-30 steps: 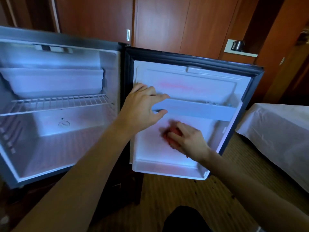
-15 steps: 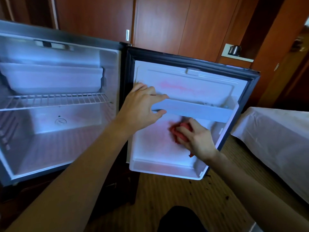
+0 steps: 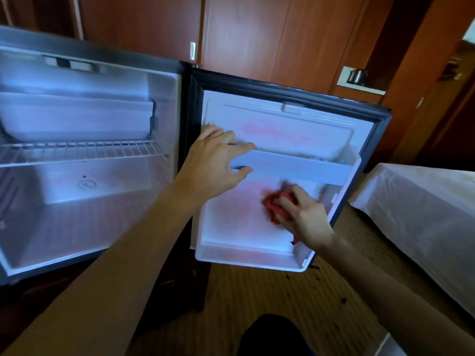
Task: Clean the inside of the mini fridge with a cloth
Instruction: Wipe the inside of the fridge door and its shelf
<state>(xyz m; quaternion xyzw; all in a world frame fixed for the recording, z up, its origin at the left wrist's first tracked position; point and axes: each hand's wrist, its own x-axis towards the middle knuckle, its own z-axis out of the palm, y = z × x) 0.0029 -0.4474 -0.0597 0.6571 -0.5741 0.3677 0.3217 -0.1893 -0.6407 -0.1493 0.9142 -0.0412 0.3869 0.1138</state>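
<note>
Left hand (image 3: 214,163) grips the door rail (image 3: 295,167) of the open fridge (image 3: 102,68). Right hand (image 3: 304,217) holds the red cloth (image 3: 273,204), bunched, pressed against the door liner (image 3: 231,214) below the rail.

Both bare forearms reach forward and upward from the bottom of the view, the left arm crossing from the lower left and the right arm from the lower right. The left hand (image 3: 216,163) is spread palm-down, its fingers extended to the right and its thumb tucked beneath them, with a gap between thumb and fingers. The right hand (image 3: 304,217) sits lower and to the right, back of the hand up, its fingers curled down and pressing forward.
</note>
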